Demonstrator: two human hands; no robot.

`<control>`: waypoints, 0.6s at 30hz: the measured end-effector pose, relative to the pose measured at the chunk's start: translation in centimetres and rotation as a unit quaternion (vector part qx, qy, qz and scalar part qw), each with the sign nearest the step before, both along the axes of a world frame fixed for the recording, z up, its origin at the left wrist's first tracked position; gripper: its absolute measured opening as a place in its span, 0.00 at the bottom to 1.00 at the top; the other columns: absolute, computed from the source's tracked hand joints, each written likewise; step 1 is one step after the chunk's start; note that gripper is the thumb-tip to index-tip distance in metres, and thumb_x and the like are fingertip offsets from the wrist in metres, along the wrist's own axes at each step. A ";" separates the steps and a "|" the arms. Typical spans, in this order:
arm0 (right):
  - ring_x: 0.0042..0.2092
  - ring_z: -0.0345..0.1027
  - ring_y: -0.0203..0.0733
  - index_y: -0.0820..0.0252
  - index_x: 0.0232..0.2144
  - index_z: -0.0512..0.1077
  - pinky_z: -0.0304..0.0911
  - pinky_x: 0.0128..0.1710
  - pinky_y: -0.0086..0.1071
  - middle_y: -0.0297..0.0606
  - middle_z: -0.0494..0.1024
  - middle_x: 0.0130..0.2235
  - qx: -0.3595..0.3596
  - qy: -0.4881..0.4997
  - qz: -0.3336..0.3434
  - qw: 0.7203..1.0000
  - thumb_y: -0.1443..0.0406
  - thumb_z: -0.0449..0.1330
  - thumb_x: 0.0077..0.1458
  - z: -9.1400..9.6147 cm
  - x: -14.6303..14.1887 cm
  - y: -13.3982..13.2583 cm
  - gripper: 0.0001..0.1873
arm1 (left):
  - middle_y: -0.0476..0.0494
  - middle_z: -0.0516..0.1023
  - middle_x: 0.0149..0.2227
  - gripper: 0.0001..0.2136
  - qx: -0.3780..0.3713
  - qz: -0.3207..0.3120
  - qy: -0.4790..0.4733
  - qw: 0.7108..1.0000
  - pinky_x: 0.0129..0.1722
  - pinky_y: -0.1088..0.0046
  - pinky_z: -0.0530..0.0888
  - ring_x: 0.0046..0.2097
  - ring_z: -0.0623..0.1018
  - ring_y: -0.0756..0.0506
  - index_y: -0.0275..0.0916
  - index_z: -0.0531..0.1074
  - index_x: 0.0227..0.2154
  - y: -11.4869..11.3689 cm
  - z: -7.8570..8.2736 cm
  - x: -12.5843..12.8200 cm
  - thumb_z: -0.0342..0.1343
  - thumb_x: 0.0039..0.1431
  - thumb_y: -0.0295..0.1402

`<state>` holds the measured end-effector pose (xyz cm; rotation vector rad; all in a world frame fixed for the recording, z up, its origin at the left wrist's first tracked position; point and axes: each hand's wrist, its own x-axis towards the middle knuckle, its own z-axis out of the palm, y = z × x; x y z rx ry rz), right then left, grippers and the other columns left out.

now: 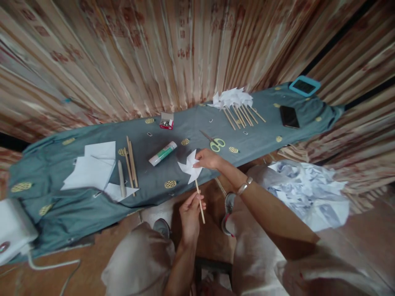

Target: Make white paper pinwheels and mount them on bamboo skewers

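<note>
From the head view, the white pinwheel [189, 168] is at the bench's [197, 127] near edge; whether it touches the cloth, I can't tell; its stick [202, 214] runs from the blades back toward the person, tilting slightly right — the left hand [190, 209] pinches it partway down; the right hand [208, 159] — nearer the blades — grips them by the middle from the right.

Pinwheel [190, 166] partly behind right hand [208, 159]; white box [15, 230] cropped
</note>
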<state>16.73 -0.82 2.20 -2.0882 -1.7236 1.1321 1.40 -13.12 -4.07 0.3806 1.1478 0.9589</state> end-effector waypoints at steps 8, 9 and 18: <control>0.25 0.56 0.32 0.62 0.17 0.72 0.50 0.24 0.27 0.27 0.63 0.17 -0.049 -0.064 0.050 0.996 0.65 0.67 0.43 1.5 -0.2 1.5 0.09 | 0.44 0.79 0.28 0.20 0.002 -0.001 -0.022 1.000 0.28 0.74 0.73 0.24 0.75 0.52 0.33 0.80 0.31 -0.1 0.4 0.2 0.72 0.33 0.39; 0.25 0.57 0.32 0.62 0.17 0.72 0.50 0.24 0.27 0.28 0.64 0.17 -0.052 -0.070 0.055 0.995 0.65 0.67 0.42 1.4 -0.2 1.7 0.09 | 0.44 0.79 0.28 0.20 0.001 -0.002 -0.023 1.000 0.28 0.74 0.73 0.24 0.75 0.52 0.33 0.80 0.31 -0.1 0.4 0.2 0.72 0.33 0.40; 0.27 0.62 0.36 0.61 0.24 0.78 0.54 0.25 0.28 0.32 0.71 0.21 -0.044 -0.077 0.082 0.993 0.55 0.71 0.35 1.2 -0.4 2.6 0.16 | 0.43 0.80 0.26 0.21 -0.024 -0.010 -0.036 0.999 0.26 0.74 0.74 0.22 0.75 0.52 0.32 0.80 0.30 0.3 0.7 0.1 0.73 0.30 0.39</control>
